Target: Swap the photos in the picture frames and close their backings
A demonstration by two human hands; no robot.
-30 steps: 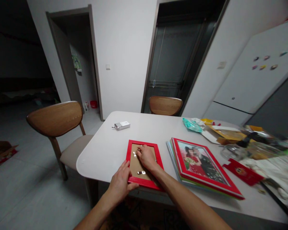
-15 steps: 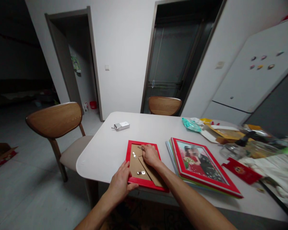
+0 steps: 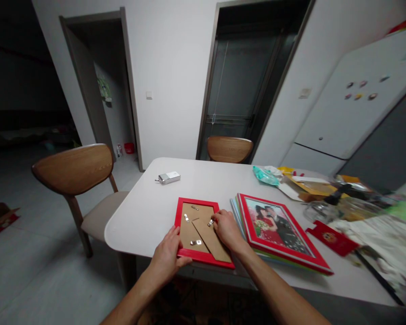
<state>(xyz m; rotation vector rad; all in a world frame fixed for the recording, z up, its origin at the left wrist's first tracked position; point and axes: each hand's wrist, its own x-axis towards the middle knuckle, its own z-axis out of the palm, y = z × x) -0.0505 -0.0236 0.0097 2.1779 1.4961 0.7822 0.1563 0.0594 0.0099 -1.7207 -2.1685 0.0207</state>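
A red picture frame (image 3: pixel 205 258) lies face down on the white table, its brown backing board (image 3: pixel 191 232) and folded-out stand (image 3: pixel 214 241) upward. My left hand (image 3: pixel 167 249) grips the frame's lower left corner, fingers along the side and thumb at the front edge. At the right side of the backing, the fingers of my right hand (image 3: pixel 226 227) are closed on a small metal turn clip (image 3: pixel 210 222). Other clips show at the top (image 3: pixel 195 207), left (image 3: pixel 186 218) and bottom (image 3: pixel 196 243) of the board.
Right of my hand, a red-framed photo (image 3: pixel 277 225) tops a stack of frames. Beyond it lie a red packet (image 3: pixel 331 238), plastic packaging (image 3: pixel 265 176) and white cloth (image 3: pixel 372 239). A small silver-white device (image 3: pixel 169 177) rests farther back. Wooden chairs (image 3: pixel 77 169) stand around the table (image 3: pixel 138 216).
My right hand has moved from the top clip down and right to the clip at the right side. My left hand stays on the frame's corner. The view has shifted slightly.
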